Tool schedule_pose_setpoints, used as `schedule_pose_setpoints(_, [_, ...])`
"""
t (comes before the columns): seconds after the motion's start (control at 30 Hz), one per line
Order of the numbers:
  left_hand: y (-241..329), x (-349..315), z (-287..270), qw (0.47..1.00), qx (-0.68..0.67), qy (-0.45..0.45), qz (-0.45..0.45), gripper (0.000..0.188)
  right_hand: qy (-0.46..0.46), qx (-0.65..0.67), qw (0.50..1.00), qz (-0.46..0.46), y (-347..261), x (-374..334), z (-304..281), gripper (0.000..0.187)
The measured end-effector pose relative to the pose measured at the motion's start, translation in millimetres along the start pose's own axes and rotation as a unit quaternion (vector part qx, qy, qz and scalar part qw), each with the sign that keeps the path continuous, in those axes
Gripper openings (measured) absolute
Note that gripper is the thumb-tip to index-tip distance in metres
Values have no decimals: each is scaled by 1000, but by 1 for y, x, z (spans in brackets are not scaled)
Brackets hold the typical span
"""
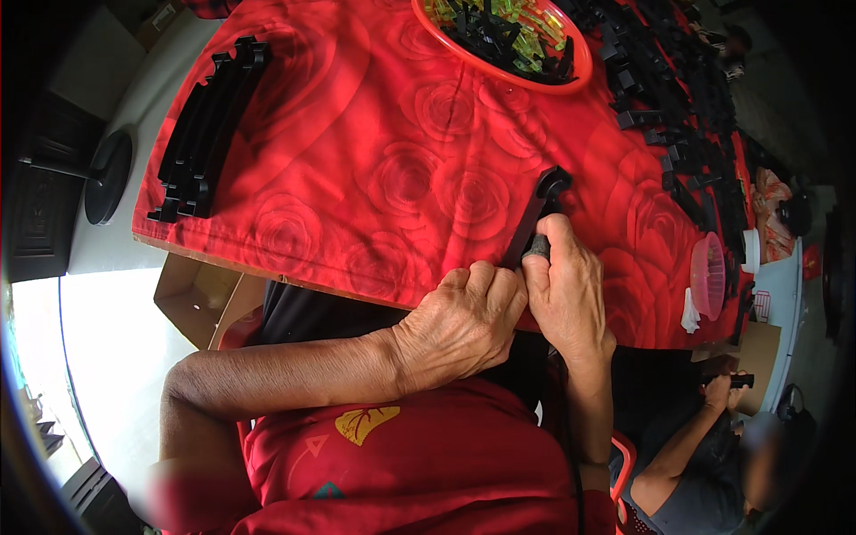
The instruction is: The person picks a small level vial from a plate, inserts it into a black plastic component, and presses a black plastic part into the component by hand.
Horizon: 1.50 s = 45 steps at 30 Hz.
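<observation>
My left hand [464,321] and my right hand [566,285] meet at the near edge of a table covered in a red rose-patterned cloth [374,143]. Both grip the near end of a long black plastic bar [535,214] that points away from me and ends in a rounded ring. A grey cap covers my right thumb tip, which presses on the bar. The bar's near end is hidden under my fingers.
A stack of black plastic bars [205,125] lies at the table's left edge. A red bowl [508,40] of black and yellow-green parts stands at the far side. Loose black parts [678,116] crowd the right. A pink basket [709,276] and another person's hand [722,388] are at right.
</observation>
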<state>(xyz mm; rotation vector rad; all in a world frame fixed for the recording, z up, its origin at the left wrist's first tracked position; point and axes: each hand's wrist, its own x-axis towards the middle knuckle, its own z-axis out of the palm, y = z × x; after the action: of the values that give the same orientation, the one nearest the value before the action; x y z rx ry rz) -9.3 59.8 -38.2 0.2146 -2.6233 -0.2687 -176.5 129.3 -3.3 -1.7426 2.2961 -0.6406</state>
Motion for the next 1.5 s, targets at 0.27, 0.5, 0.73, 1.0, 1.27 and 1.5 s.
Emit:
schedule_pose_setpoints(0.27, [-1,1,3,1000,10,-8,4,28,6,10,1000,-6,1,1,0,19])
schedule_pose_setpoints(0.5, [-2,1,-5,1000,-7,-29,4,40,20,19,999,-15,2,0,3,17])
schedule_pose_setpoints(0.73, [-18,1,-38,976,-196,-95,-11,80,45,50,998,-5,-5,0,-11,14])
schedule_pose_setpoints(1.0, [-20,-7,-69,938,-325,-82,-82,44,44,-12,996,-79,-28,-2,-14,25])
schedule_pose_setpoints(1.27, [-40,11,-28,727,-605,-3,-326,58,27,68,986,-150,-54,-9,4,31])
schedule_pose_setpoints(1.5, [-54,23,-29,566,-718,-85,-396,36,-94,48,982,-156,-58,-1,-27,61])
